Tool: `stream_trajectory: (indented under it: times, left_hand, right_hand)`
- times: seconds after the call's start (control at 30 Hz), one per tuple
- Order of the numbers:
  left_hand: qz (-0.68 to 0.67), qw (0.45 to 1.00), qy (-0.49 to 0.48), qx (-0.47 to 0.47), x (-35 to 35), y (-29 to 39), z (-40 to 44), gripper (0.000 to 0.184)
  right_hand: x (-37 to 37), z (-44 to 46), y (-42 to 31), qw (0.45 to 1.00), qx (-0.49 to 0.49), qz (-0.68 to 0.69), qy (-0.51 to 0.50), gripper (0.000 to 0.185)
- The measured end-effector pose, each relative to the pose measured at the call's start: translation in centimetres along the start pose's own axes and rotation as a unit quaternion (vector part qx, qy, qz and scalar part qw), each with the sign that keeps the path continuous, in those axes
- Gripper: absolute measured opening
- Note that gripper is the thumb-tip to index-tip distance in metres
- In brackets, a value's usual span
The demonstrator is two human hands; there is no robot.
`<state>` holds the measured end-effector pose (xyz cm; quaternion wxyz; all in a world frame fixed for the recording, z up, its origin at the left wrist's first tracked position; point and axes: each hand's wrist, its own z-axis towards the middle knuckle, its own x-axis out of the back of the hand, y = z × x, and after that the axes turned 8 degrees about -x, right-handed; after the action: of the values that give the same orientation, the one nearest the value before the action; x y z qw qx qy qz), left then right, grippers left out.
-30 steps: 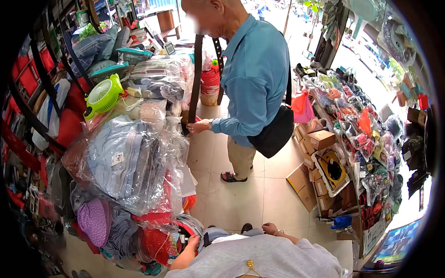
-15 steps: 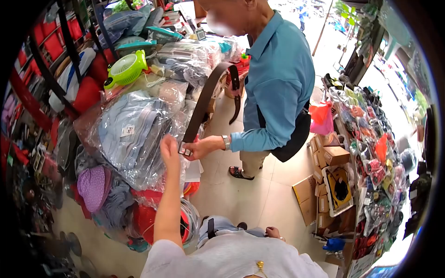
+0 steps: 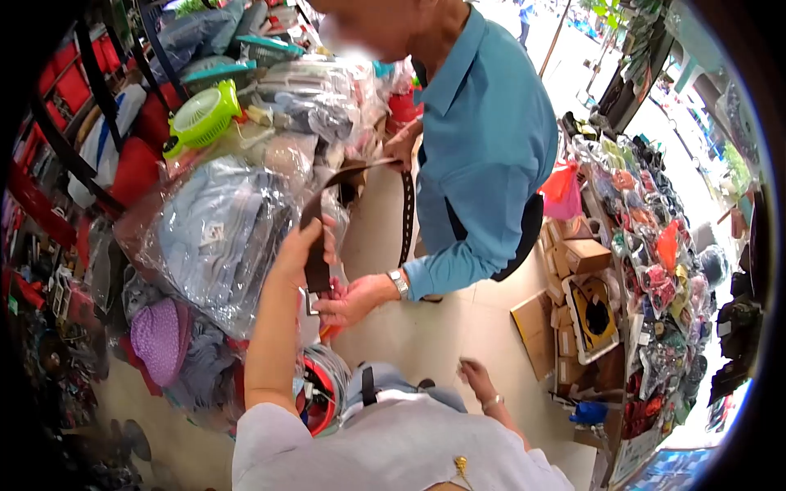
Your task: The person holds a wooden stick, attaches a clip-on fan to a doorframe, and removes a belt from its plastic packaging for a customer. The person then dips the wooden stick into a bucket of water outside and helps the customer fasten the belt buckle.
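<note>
A dark brown belt [image 3: 317,274] hangs in a loop between me and a person in a blue shirt [image 3: 501,139]. My left hand [image 3: 301,245] is closed around the belt just above its buckle end. The square metal buckle [image 3: 311,304] shows beside the other person's hand [image 3: 357,300], whose fingers touch that end. Their other hand [image 3: 401,147] holds the belt farther along, and its punched tail dangles below. My right hand [image 3: 475,376] hovers low over the floor with fingers loosely apart, holding nothing.
Bagged clothes [image 3: 214,233], a green fan [image 3: 205,113] and a purple cap [image 3: 160,342] pile up on the left. To the right stand cardboard boxes [image 3: 586,255] and a rack of bagged goods [image 3: 655,270]. A red bucket [image 3: 321,401] with coiled cable sits near my legs.
My left hand has moved up and taken hold of the belt near its buckle. The belt's loop has dropped lower. My right hand has risen away from my body.
</note>
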<state>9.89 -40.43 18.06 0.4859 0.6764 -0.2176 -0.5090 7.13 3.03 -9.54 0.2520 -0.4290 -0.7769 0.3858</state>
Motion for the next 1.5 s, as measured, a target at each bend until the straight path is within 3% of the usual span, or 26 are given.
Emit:
stream_trajectory:
  times: [0.13,0.23,0.3,0.37,0.43,0.47,0.53,0.6,0.67,0.77,0.87,0.93,0.97,1.0,1.07,1.37,1.5]
  left_hand:
    - [-0.031,0.998,-0.035,-0.038,-0.6,1.3,-2.8,0.031]
    - [-0.094,0.993,-0.06,-0.045,-1.6,1.2,-4.0,0.03]
    - [-0.148,0.986,-0.064,-0.046,-1.7,0.6,-4.3,0.028]
    - [-0.309,0.949,-0.06,-0.013,-1.0,-0.7,-3.9,0.027]
    - [-0.342,0.94,-0.016,0.016,-0.6,-1.7,-3.7,0.027]
    - [-0.373,0.926,0.028,0.047,-0.4,-2.3,-3.6,0.028]
    - [-0.376,0.924,0.033,0.069,-0.1,-3.6,-3.4,0.028]
    - [-0.358,0.93,0.038,0.071,-0.4,-4.4,-3.2,0.028]
    - [-0.348,0.934,0.053,0.055,-0.8,-4.6,-2.5,0.029]
    - [-0.337,0.939,0.069,0.032,-1.0,-4.8,-1.7,0.03]
    - [-0.318,0.946,0.063,0.016,-0.7,-5.0,-1.3,0.031]
    - [-0.279,0.958,0.022,0.063,-0.5,-5.0,-1.1,0.031]
    - [-0.243,0.963,0.108,0.037,-1.0,-5.7,-1.0,0.029]
    - [-0.242,0.964,0.106,0.037,-1.1,-5.8,-1.1,0.029]
    - [-0.218,0.968,0.123,0.027,-1.3,-6.1,-1.5,0.027]
    - [-0.225,0.966,0.123,0.037,2.1,-12.5,-7.9,0.026]
    - [-0.23,0.95,0.2,0.074,3.3,-14.8,-11.4,0.02]
  right_hand:
    - [-8.7,-3.8,-18.9,0.956,0.204,-0.071,-0.197,0.03]
    - [-12.8,-8.1,-27.3,0.886,0.319,-0.079,-0.329,0.034]
    - [-14.9,-9.3,-30.0,0.888,0.319,-0.114,-0.311,0.035]
    - [-16.7,-9.5,-30.7,0.886,0.32,-0.152,-0.298,0.037]
    - [-17.8,-9.2,-30.8,0.818,0.525,-0.204,-0.117,0.039]
    - [-17.8,-9.3,-31.0,0.816,0.526,-0.206,-0.123,0.039]
    - [-17.9,-10.0,-31.3,0.783,0.55,-0.221,-0.187,0.04]
    - [-18.0,-9.8,-31.0,0.76,0.582,-0.231,-0.174,0.04]
    - [-17.7,-9.9,-31.1,0.708,0.656,-0.253,-0.063,0.033]
    - [-16.2,-10.8,-31.4,0.684,0.696,-0.213,-0.054,0.025]
    - [-15.4,-10.5,-29.8,0.726,0.656,-0.18,-0.1,0.02]
    - [-14.8,-10.0,-28.0,0.756,0.62,-0.172,-0.123,0.02]
    - [-14.7,-9.7,-27.0,0.784,0.581,-0.165,-0.143,0.019]
    - [-14.6,-9.6,-26.1,0.784,0.582,-0.165,-0.142,0.019]
    - [-14.6,-9.3,-24.1,0.838,0.49,-0.148,-0.187,0.017]
    - [-14.0,-8.8,-16.5,0.877,0.374,-0.188,-0.235,0.016]
    - [-13.2,-8.3,-14.4,0.883,0.348,-0.183,-0.258,0.016]
